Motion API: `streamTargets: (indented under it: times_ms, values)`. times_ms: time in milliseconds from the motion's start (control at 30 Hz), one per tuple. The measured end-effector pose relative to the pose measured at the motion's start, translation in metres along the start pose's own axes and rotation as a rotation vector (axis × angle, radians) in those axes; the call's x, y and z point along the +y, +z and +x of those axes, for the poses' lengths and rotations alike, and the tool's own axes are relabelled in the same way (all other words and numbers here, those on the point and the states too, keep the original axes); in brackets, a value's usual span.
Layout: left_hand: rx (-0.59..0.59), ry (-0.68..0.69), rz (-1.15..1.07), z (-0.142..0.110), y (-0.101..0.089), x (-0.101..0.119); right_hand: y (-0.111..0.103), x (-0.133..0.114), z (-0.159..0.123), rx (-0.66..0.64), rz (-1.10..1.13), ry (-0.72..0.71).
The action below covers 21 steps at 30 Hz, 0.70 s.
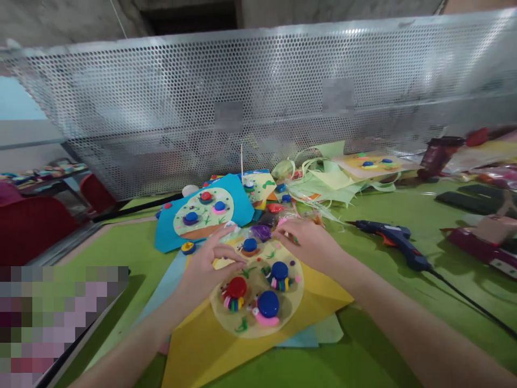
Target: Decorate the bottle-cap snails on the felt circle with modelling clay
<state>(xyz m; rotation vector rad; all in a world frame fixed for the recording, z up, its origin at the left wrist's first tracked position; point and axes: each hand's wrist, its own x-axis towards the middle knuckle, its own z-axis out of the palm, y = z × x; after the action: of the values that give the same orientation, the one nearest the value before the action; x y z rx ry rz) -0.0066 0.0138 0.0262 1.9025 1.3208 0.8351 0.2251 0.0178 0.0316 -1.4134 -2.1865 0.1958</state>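
Note:
A yellow paper sheet (194, 345) with a pale oval (252, 323) lies before me. On the oval sit small clay creatures topped with bottle caps: a red cap (236, 288), a blue cap with a pink base (267, 304), a blue cap over striped clay (279, 269) and another blue cap (250, 245) higher up. My left hand (212, 258) is over the oval's left edge, fingers apart and seemingly holding nothing. Near the upper right edge, my right hand (309, 240) has its fingers curled together; whatever they hold is hidden. Crumpled purple plastic (260, 233) lies between the hands.
A similar picture on blue paper (242, 202) lies behind my left hand. To the right are a glue gun (391, 240) with a cord, a dark cup (438, 156) and pale green paper strips (323, 188). A perforated metal panel (274, 81) stands along the back.

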Motion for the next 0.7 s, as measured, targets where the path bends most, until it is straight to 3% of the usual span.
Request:
streamTargets:
  times_ms: [433, 700]
  values:
    - [-0.006, -0.066, 0.232, 0.004, 0.007, -0.020, -0.008, -0.006, -0.008, -0.007, -0.087, -0.045]
    - [0.014, -0.041, 0.322, 0.005, 0.009, -0.019, -0.007, -0.006, -0.008, 0.001, -0.097, -0.065]
